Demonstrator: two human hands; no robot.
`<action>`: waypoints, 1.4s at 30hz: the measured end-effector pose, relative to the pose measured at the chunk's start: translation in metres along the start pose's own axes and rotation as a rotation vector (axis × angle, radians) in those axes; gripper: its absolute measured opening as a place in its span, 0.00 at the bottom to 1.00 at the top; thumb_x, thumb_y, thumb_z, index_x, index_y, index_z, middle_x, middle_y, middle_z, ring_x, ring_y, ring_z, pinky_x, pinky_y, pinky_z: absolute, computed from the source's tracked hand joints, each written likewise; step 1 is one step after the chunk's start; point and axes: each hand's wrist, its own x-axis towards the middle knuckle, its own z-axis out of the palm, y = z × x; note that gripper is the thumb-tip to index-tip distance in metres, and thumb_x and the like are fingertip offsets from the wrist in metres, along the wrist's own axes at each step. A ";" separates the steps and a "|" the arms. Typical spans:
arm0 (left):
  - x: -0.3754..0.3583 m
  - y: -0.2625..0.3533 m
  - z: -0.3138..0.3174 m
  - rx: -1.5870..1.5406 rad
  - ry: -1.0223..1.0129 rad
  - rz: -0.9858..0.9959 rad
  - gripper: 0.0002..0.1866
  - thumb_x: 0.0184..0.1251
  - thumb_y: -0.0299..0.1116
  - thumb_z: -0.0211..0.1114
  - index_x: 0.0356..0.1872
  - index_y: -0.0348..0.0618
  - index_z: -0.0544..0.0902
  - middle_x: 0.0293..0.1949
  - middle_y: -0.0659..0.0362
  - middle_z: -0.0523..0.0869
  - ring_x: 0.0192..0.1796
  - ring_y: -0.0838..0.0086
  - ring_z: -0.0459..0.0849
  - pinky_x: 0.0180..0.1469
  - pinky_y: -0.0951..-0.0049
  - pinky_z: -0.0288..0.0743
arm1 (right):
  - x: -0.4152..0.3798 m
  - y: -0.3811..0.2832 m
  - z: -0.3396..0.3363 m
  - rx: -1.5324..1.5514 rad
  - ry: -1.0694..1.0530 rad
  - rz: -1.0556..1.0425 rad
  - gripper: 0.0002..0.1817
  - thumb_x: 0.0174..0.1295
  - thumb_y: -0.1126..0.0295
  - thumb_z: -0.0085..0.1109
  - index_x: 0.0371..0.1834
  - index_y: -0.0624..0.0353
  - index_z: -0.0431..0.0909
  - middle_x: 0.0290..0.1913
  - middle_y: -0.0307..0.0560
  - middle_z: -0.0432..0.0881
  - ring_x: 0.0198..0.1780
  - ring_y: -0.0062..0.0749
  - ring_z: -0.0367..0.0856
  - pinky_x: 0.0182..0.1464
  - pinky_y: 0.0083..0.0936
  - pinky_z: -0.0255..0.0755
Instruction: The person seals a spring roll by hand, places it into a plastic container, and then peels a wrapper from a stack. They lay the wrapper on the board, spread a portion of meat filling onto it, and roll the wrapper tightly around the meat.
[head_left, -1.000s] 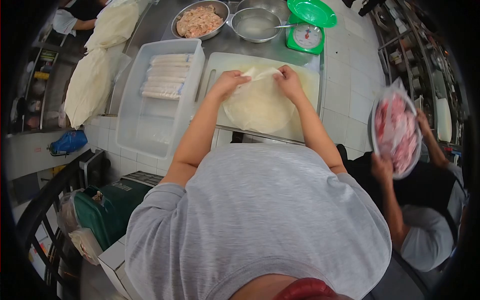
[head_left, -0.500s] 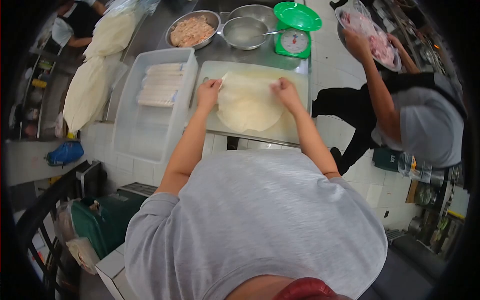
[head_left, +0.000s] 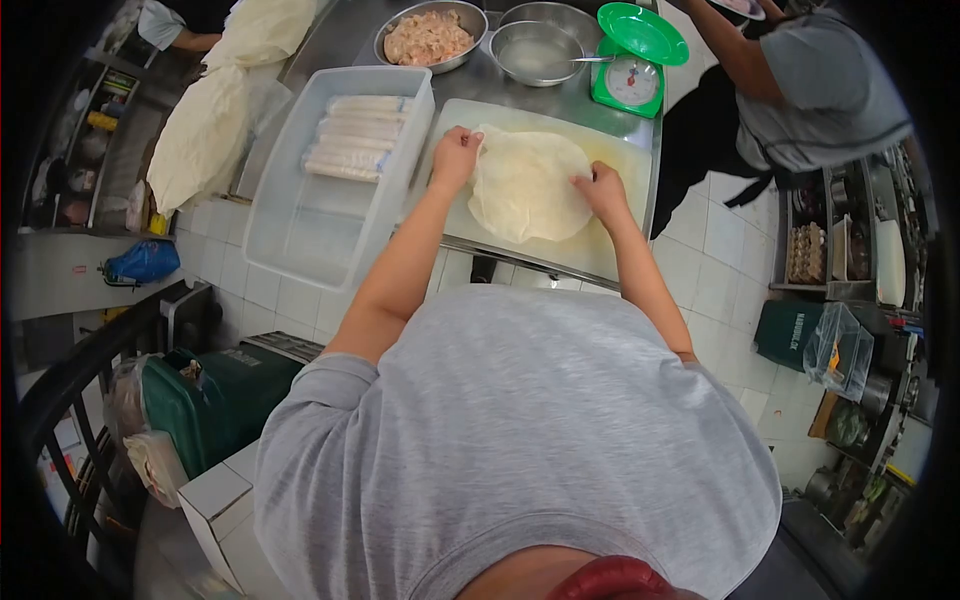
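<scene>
A round, pale wrapper sheet (head_left: 527,185) lies flat on a white cutting board (head_left: 618,235). My left hand (head_left: 456,156) pinches the sheet's upper left edge. My right hand (head_left: 601,187) presses on its right edge. Left of the board stands a clear plastic tub (head_left: 315,225) with several finished white rolls (head_left: 352,137) stacked at its far end. Behind the board are a metal bowl of pinkish minced filling (head_left: 428,36) and a metal bowl of water (head_left: 535,50) with a spoon in it.
A green kitchen scale (head_left: 634,62) stands at the back right of the steel counter. Two bags of pale wrappers (head_left: 205,135) lie to the left. A co-worker in a grey shirt (head_left: 810,85) stands at the right rear. Another person's arm (head_left: 175,30) shows at top left.
The sheet, folded at its top a second ago, now lies spread flat. My hands moved apart to its edges. The co-worker carried the tray of pink meat from the right to the rear.
</scene>
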 end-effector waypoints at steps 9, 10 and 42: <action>-0.023 0.073 -0.044 -0.613 0.000 -0.038 0.08 0.71 0.34 0.58 0.42 0.41 0.76 0.27 0.65 0.81 0.28 0.86 0.74 0.29 0.83 0.65 | -0.003 -0.046 -0.069 1.081 -0.081 -0.060 0.16 0.66 0.70 0.56 0.56 0.61 0.72 0.43 0.39 0.82 0.39 0.20 0.80 0.41 0.19 0.75; -0.026 0.081 -0.048 -0.695 0.043 -0.006 0.08 0.71 0.34 0.57 0.43 0.41 0.75 0.27 0.65 0.81 0.28 0.87 0.73 0.29 0.85 0.64 | -0.002 -0.048 -0.075 1.109 -0.100 -0.086 0.17 0.66 0.69 0.56 0.57 0.61 0.72 0.44 0.40 0.82 0.40 0.20 0.81 0.42 0.19 0.75; -0.068 0.042 -0.050 0.405 -0.306 -0.016 0.36 0.56 0.46 0.69 0.59 0.35 0.66 0.40 0.46 0.82 0.48 0.51 0.80 0.50 0.59 0.74 | -0.064 0.036 0.008 0.311 0.199 0.154 0.44 0.48 0.81 0.64 0.70 0.61 0.51 0.49 0.60 0.79 0.46 0.41 0.81 0.46 0.29 0.75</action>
